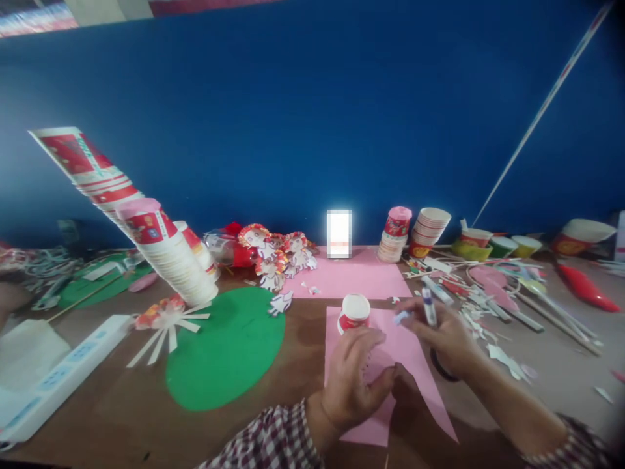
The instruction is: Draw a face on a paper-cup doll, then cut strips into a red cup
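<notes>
My left hand (352,381) hovers low over a sheet of pink paper (361,430), its fingers curved and the thumb apart from them. I see pink paper in the gap; what lies under the palm is hidden. Just beyond the fingertips stands an upside-down red-and-white paper cup (355,311), its pale base upward. My right hand (446,335), to the right of the cup, is closed around a white marker (428,306) with a dark band. At its fingertips shows a small pale bluish piece (403,317), too blurred to name.
To the left lie a green paper oval (229,358), a petal-like paper cutout (168,319) and a white power strip (68,378). A tall leaning stack of paper cups (161,241) rises behind. Lion-like paper figures (273,254) sit further back. Scraps and sticks (488,306) cover the right.
</notes>
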